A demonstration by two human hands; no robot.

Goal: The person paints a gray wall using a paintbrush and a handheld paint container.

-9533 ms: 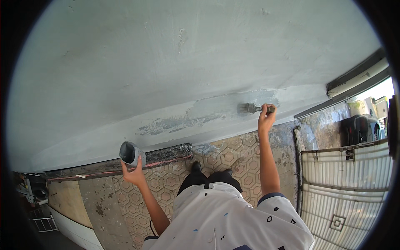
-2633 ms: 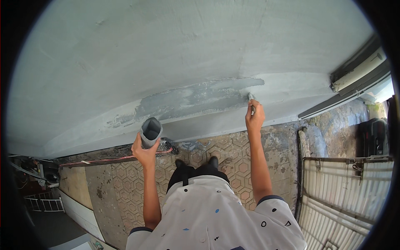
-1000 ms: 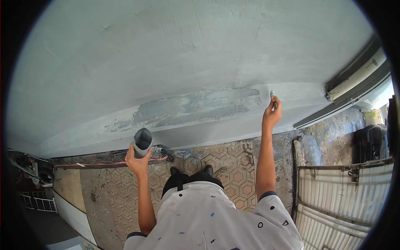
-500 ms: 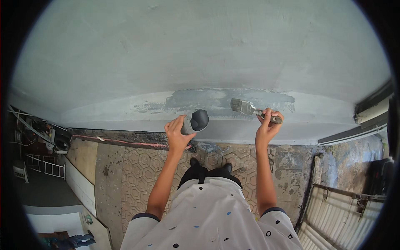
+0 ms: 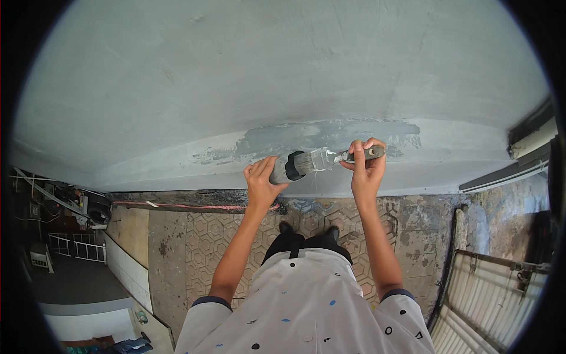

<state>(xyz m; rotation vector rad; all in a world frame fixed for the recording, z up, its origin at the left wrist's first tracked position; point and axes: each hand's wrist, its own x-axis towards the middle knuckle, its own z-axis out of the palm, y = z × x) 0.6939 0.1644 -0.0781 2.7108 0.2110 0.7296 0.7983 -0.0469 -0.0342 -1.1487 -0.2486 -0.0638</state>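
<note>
My left hand (image 5: 260, 182) is wrapped round a grey cup-like container (image 5: 279, 171), tipped so that its dark mouth faces right. In my right hand (image 5: 367, 171) is a flat paintbrush (image 5: 320, 160), gripped by its worn handle between thumb and fingers. The brush lies nearly level, and its grey, paint-caked bristles are at the mouth of the container. How far the tips reach inside cannot be made out. Just beyond both hands, a darker grey band of wet-looking paint (image 5: 365, 131) runs along the lower part of the pale grey wall (image 5: 283, 65).
Patterned paving (image 5: 218, 248) lies under my feet, with a dirty strip and a pink line (image 5: 194, 204) along the wall's base at left. A corrugated metal panel (image 5: 495, 301) stands at lower right. White railings (image 5: 76, 246) and clutter are at far left.
My right hand has brought the brush left from in front of the painted band to the container's mouth. The container has tilted further toward the brush and shifted slightly right.
</note>
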